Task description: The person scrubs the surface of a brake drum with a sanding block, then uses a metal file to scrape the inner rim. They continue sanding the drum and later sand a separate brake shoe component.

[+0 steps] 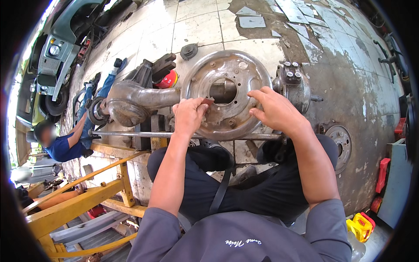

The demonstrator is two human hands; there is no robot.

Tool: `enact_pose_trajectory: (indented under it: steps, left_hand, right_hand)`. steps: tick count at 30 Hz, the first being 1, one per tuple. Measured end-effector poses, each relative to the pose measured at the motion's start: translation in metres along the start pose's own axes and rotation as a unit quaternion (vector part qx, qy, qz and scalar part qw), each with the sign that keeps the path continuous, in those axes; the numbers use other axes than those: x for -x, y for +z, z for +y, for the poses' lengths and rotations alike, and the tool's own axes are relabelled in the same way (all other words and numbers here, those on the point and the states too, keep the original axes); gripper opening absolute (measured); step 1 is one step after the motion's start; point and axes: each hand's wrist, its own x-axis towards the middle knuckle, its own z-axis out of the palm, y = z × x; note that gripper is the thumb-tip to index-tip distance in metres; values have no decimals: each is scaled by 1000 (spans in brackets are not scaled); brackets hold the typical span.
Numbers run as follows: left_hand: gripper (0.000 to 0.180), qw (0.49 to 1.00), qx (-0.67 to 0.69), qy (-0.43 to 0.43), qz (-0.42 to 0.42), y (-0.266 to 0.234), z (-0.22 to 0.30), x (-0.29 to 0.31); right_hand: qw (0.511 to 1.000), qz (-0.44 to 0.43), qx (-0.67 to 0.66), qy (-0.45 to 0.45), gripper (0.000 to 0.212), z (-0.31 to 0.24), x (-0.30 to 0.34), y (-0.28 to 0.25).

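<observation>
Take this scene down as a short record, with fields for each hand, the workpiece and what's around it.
Left hand: pinches a small reddish-brown scrap over the disc
Right hand: thumb and fingers apart, at the disc's right side
Workpiece: the disc, metal, round, with a central opening
Left of disc: axle housing
Lower left: yellow frame
Right, on floor: second disc
Far left: person in a blue top

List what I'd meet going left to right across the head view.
A co-worker's blue shirt, rounded metal housing, your left hand, the steel disc's central hole, your right hand, a round metal plate, a red object.
</observation>
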Motion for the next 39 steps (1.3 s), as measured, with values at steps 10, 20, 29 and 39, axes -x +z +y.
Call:
enact_pose_trajectory:
  steps: [10,20,29,39]
  left_hand:
    - [20,996,-66,54,-14,-8,-9,-3]
    - [20,987,-102,122,-9,-14,-10,-6]
    - [15,970,-121,208,21,-12,-21,-16]
    - [15,956,-115,268,-1,-19,-17,-23]
  right_hand:
    - [1000,25,-14,-8,45,-2,3,-9]
    - [999,35,-18,-16,46,2,5,-6]
    - [1000,21,-11,-7,45,-3,5,-7]
    - [999,32,-1,-32,45,3,2,0]
